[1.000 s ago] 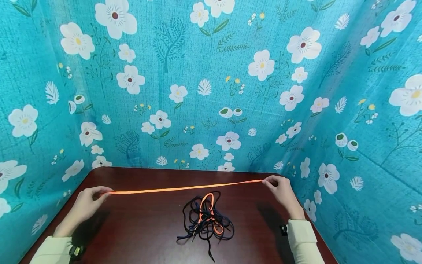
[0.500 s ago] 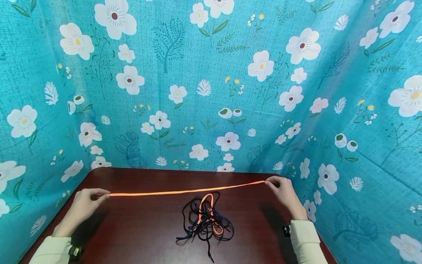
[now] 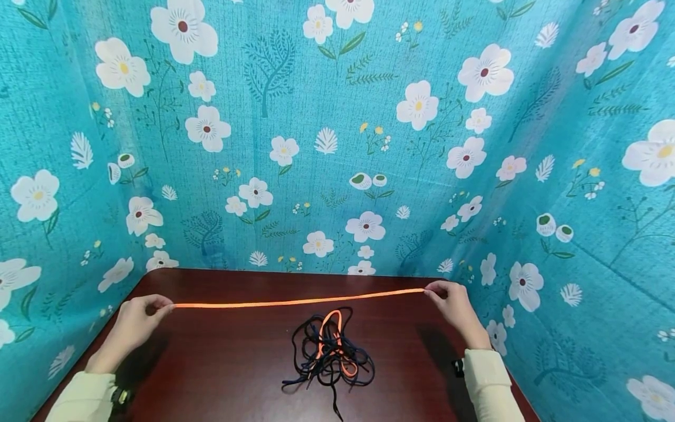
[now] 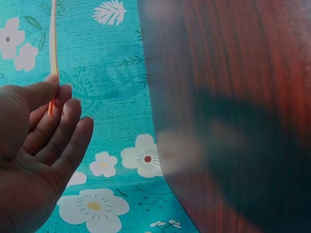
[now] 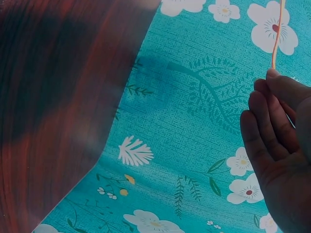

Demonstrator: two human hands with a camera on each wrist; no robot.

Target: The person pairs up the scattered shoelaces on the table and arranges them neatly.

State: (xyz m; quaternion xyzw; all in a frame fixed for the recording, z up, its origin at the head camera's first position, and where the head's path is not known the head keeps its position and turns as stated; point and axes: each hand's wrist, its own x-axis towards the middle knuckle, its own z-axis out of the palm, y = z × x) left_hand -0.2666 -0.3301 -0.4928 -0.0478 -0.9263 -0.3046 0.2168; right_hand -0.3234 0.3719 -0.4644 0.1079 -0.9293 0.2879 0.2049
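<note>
A flat orange shoelace (image 3: 295,302) is stretched nearly straight above the table, its right side slightly higher in the head view. My left hand (image 3: 138,319) pinches one end between thumb and index finger; in the left wrist view a short orange tip pokes out below the thumb of that hand (image 4: 46,131). The other end is pinched by my right hand (image 3: 450,305), also seen in the right wrist view (image 5: 279,131) with its remaining fingers loosely bent. Below the stretched lace lies a tangled pile of dark laces (image 3: 327,357) with an orange lace (image 3: 323,334) looped through it.
The dark reddish-brown table (image 3: 227,363) has rounded far corners. A teal floral curtain (image 3: 316,164) surrounds it at the back and both sides. Dark straps with small devices sit at both wrists, by the light sleeves (image 3: 84,395).
The left hand dipped slightly, then rose again with its end of the orange shoelace. The right hand has shifted a little to the right. The pile stays where it was.
</note>
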